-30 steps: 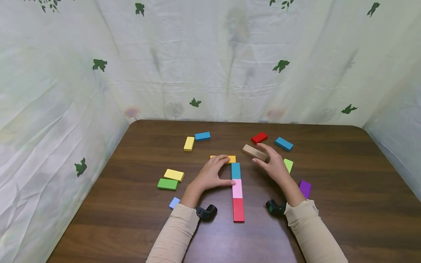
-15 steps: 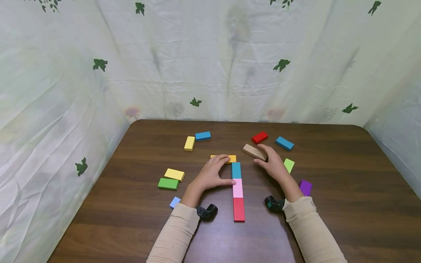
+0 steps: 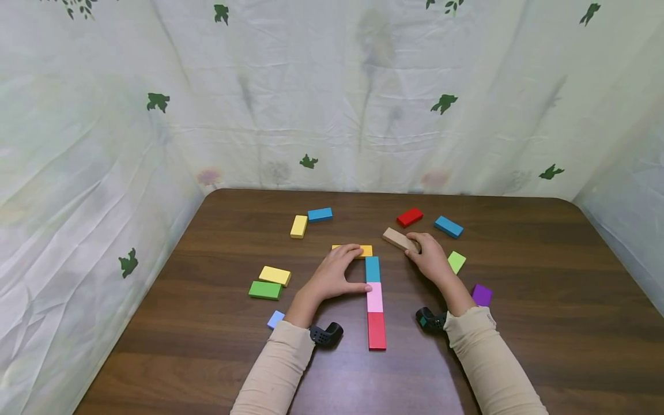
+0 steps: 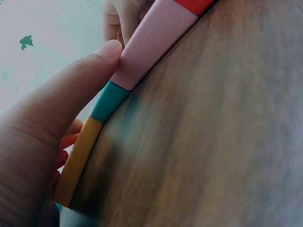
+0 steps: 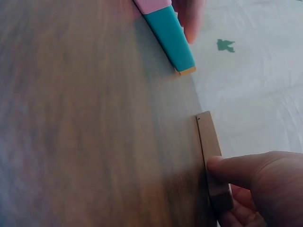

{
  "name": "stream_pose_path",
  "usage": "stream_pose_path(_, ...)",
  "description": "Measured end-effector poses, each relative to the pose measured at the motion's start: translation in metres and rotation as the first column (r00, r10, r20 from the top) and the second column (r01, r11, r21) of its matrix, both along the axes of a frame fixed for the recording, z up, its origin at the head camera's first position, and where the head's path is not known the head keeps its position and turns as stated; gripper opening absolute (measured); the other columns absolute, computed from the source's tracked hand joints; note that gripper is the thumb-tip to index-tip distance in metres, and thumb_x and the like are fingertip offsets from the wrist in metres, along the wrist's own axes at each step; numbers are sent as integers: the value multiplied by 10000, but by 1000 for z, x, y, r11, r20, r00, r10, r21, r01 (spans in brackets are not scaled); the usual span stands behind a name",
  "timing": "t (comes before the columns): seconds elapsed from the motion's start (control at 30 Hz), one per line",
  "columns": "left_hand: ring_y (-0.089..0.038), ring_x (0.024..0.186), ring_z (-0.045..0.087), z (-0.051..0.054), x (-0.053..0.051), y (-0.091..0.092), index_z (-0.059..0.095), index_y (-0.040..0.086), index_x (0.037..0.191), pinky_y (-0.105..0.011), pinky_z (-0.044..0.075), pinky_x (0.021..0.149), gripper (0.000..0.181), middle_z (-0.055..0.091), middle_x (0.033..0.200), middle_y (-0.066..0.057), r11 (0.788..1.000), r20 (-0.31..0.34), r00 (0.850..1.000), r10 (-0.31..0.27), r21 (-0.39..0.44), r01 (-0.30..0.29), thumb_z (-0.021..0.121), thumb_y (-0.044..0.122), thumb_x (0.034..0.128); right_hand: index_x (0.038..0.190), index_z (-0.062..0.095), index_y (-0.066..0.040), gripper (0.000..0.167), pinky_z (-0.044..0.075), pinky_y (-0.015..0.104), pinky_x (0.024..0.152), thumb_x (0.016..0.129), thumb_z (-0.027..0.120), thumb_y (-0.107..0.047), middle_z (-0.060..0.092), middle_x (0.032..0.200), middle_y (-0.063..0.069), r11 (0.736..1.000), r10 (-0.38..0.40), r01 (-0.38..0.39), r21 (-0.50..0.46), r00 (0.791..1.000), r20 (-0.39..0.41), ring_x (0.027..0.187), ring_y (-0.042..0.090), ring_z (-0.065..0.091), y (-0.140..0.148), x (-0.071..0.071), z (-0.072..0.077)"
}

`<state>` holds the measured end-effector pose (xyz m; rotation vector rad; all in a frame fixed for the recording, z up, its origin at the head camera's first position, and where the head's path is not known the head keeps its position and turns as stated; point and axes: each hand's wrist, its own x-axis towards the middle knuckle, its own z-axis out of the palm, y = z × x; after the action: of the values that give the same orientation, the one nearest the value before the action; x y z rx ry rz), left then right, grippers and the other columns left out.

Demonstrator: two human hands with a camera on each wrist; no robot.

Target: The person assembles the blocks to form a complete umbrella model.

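Observation:
My right hand (image 3: 434, 262) pinches the near end of a plain wooden block (image 3: 397, 238) between thumb and fingers; the block lies slanted on the table. My left hand (image 3: 332, 274) rests over a row of blocks. Its thumb touches the side of the pink block (image 4: 147, 45), and its outstretched fingers lie on the orange block (image 3: 366, 251). A teal block (image 3: 372, 269) joins the orange and pink ones, with a red block (image 3: 376, 331) at the row's near end. Part of the orange block is hidden under my left fingers.
Left of my left hand lie a yellow block (image 3: 274, 275), a green block (image 3: 265, 290) and a light blue block (image 3: 276, 319). Beyond my right hand are a dark red block (image 3: 410, 217) and a blue block (image 3: 448, 226); lime (image 3: 456, 262) and purple blocks (image 3: 482, 295) flank its wrist.
My right thumb and fingers have closed in on the near end of the wooden block, which has hardly moved. The left hand has stayed still on the row.

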<state>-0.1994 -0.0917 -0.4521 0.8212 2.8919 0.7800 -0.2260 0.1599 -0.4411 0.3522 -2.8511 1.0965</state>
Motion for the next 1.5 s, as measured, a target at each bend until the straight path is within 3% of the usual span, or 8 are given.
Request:
stream_pose_path(0.3,-182,1265,262,1,0,0,415,130,1342,-374,201,1034,862,356,1364,0,1000,-24,1000,-5,10,5,651,615,671,1164,552,36,345,347,461,910,828,615,-12,522,1142,206,998,19,-23,-50,998,-68,1063,325,473,-1,3,-1)
stream_pose_path(0.57,-181,1264,261,0,0,0,410,136,1347,-383,212,1029,877,350,1365,12,1000,-17,1000,-3,17,3,639,638,666,1199,543,-4,342,347,464,925,861,585,-37,512,1191,171,996,90,-91,-22,995,-44,1107,308,460,-6,5,-3)
stream_pose_path(1.5,-199,1271,256,0,1,-1,399,140,1354,-412,216,1027,893,339,1378,0,1000,2,1000,-7,12,7,604,673,667,1180,568,-25,342,360,478,911,840,597,4,524,1202,149,983,171,-175,-45,982,-79,1113,318,462,-6,9,-9)
